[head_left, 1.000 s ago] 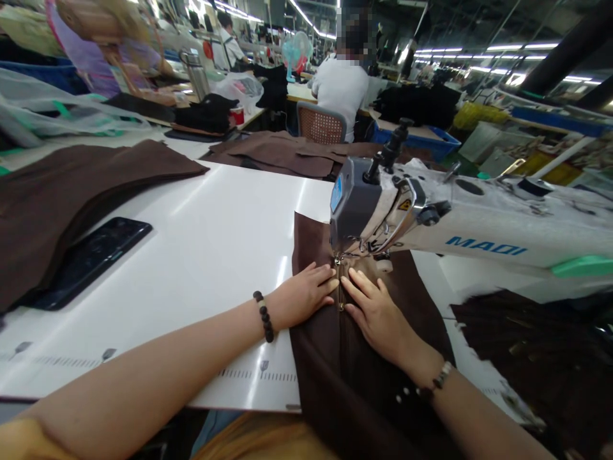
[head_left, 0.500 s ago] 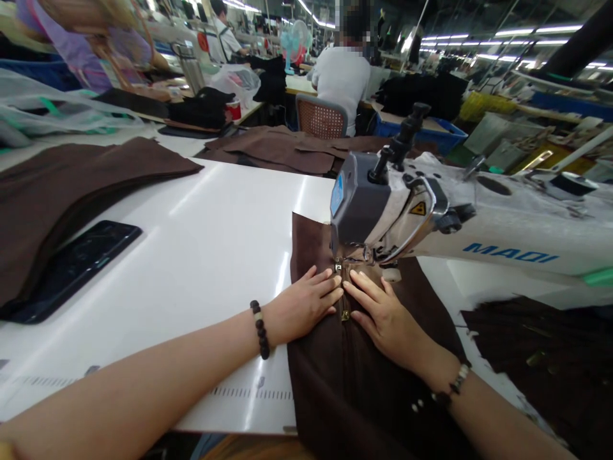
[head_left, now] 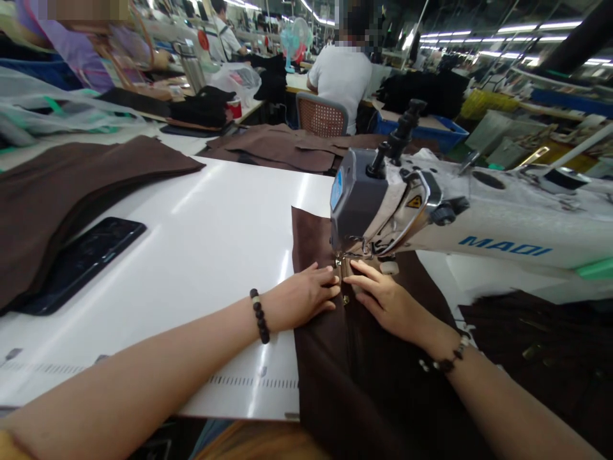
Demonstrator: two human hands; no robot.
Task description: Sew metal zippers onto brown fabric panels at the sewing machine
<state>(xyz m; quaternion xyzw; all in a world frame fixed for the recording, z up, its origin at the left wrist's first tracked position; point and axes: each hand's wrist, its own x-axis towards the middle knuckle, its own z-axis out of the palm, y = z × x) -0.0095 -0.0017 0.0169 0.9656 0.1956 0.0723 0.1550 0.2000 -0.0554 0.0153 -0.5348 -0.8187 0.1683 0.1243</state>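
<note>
Okay, brown fabric (head_left: 335,383) lies on the surface, its top end under the sewing machine (head_left: 364,204), with a metal zipper (head_left: 343,271) running up its middle to just below the machine's foot. Left hand (head_left: 301,297) lies flat on the fabric, fingers together, tips right beside the zipper. Right hand (head_left: 387,303) is flat on the other side of the zipper, fingers close together and pressing down near the foot. Neither hand is pinching anything. Beaded bracelets on both wrists.

Surface (head_left: 201,236) is white and glossy, with ruler marks along its near edge. Phone (head_left: 79,265) lies on it, left of the hands, partly against a stack of brown fabric (head_left: 71,198). Dark fabric (head_left: 536,358) sits right of the machine. More brown pieces (head_left: 278,147) lie beyond it. Further off, a co-worker in a white shirt (head_left: 340,89) sits on a rattan-backed chair (head_left: 320,115), near a blue crate (head_left: 421,128). Long factory room, rows of stations, ceiling strip lights.
</note>
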